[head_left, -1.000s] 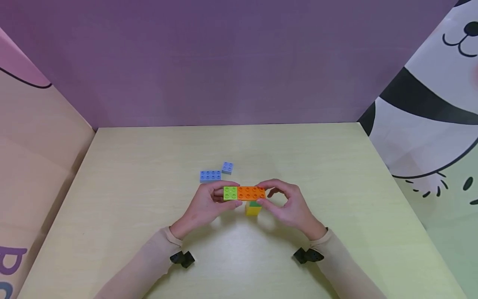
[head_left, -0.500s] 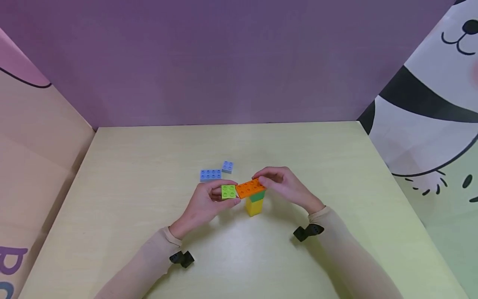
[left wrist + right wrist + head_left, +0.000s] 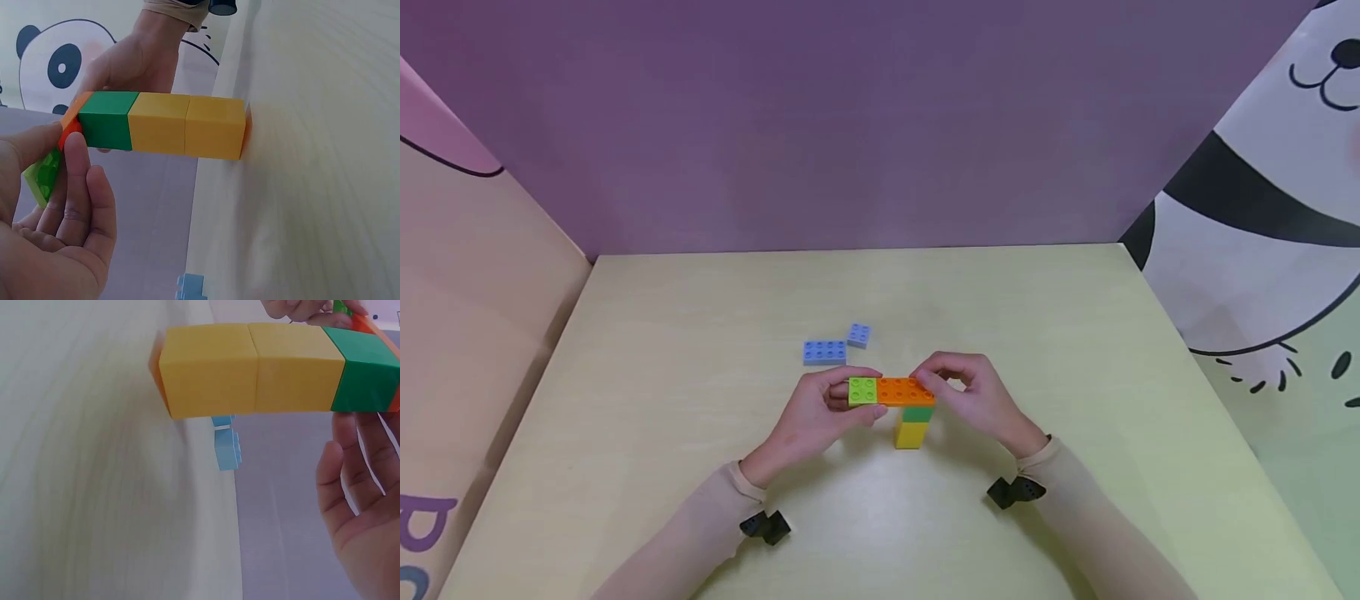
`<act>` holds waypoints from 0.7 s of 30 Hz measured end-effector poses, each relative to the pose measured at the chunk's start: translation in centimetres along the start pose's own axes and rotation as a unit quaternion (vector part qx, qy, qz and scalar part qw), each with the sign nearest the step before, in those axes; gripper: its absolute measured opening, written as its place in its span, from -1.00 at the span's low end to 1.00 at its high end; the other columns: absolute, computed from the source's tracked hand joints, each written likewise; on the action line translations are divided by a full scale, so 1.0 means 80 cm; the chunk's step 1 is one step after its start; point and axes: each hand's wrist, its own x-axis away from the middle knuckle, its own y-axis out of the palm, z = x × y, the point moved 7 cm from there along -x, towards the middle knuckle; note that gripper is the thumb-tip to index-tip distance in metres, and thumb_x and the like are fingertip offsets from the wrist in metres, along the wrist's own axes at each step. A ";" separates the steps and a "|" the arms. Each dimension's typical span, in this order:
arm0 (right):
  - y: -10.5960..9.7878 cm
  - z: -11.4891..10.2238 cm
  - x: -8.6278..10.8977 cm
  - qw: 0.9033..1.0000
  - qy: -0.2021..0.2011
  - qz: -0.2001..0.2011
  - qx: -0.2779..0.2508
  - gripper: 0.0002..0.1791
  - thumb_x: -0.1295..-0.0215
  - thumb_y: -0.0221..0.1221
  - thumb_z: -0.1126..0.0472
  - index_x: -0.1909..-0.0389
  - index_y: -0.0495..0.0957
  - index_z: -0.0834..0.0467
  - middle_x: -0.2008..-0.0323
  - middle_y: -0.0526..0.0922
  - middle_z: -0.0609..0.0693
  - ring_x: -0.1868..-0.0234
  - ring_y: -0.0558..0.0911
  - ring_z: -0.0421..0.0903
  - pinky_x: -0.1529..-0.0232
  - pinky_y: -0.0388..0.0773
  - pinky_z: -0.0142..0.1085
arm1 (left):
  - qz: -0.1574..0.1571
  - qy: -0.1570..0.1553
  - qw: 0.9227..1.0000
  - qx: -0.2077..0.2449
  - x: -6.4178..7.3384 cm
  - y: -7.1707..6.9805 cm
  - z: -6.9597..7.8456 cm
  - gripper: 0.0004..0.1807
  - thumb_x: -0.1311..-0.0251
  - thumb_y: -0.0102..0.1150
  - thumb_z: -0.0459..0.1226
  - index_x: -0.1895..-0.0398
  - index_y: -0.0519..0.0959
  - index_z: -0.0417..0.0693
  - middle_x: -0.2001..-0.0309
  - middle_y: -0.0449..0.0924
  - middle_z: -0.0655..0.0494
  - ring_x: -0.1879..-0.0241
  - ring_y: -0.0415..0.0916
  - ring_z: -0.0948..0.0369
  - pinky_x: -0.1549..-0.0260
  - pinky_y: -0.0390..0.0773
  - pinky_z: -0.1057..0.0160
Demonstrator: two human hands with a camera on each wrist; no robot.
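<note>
A lime green brick [image 3: 862, 391] and an orange brick [image 3: 901, 392] lie end to end, studs up, in the head view. My left hand [image 3: 826, 404] grips the lime brick between thumb and fingers, its thumb tip reaching the orange one's near left corner. The orange brick's right end is pinched by my right hand [image 3: 973, 396]. Beneath that end hangs a column: a green brick [image 3: 109, 120] over two yellow bricks [image 3: 209, 372]. The column's lower end is close over the table, with its underside partly showing in both wrist views.
Beyond the left hand, a longer blue brick [image 3: 824, 352] and a smaller blue brick [image 3: 858, 335] rest on the pale table [image 3: 715, 317]. A purple wall [image 3: 850, 125] stands along the table's far edge, with printed panels at both sides.
The right hand rose and tilted the orange brick with its column, then came back down. Orange and lime are again in line; more of the green and yellow column shows. Left hand barely moved.
</note>
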 end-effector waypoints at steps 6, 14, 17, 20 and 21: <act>0.002 -0.006 0.000 1.000 -0.029 -0.005 0.005 -0.83 -0.36 0.19 0.36 0.26 0.72 0.05 0.34 0.75 -0.07 0.33 0.63 -0.19 0.21 0.62 -0.28 | -0.004 0.006 1.000 -0.007 0.004 -0.001 0.004 -0.56 -0.10 0.46 -0.20 -0.08 0.63 0.00 0.09 0.75 -0.01 0.24 0.71 0.15 0.25 0.69 0.31; 0.007 -0.011 0.000 0.999 -0.040 -0.032 -0.007 -0.82 -0.31 0.23 0.38 0.25 0.71 0.04 0.32 0.74 -0.06 0.31 0.61 -0.19 0.22 0.61 -0.32 | -0.010 -0.001 1.000 -0.029 0.008 -0.002 0.002 -0.54 -0.07 0.48 -0.17 -0.08 0.65 0.07 0.10 0.76 0.06 0.27 0.71 0.18 0.40 0.58 0.41; 0.010 -0.011 -0.001 0.998 -0.032 -0.048 -0.016 -0.84 -0.31 0.23 0.36 0.23 0.71 0.06 0.28 0.74 -0.02 0.27 0.62 -0.19 0.19 0.62 -0.33 | -0.011 0.006 0.999 -0.033 0.008 -0.001 0.002 -0.55 -0.07 0.48 -0.17 -0.08 0.65 0.07 0.10 0.76 0.07 0.30 0.70 0.17 0.46 0.52 0.43; 0.011 -0.001 -0.006 0.996 0.005 -0.070 -0.048 -0.84 -0.42 0.13 0.28 0.16 0.68 0.17 0.20 0.74 0.10 0.19 0.66 -0.13 0.10 0.64 -0.27 | -0.005 0.011 0.999 -0.039 0.009 -0.001 0.002 -0.56 -0.06 0.49 -0.16 -0.06 0.67 0.08 0.09 0.75 0.09 0.30 0.69 0.16 0.42 0.55 0.41; 0.011 0.006 -0.009 0.995 0.028 -0.076 -0.058 -0.79 -0.47 0.08 0.23 0.13 0.67 0.21 0.17 0.74 0.13 0.17 0.67 -0.10 0.08 0.65 -0.26 | -0.003 0.011 0.999 -0.041 0.010 -0.001 0.002 -0.57 -0.06 0.49 -0.15 -0.05 0.67 0.09 0.09 0.75 0.10 0.30 0.68 0.16 0.41 0.57 0.40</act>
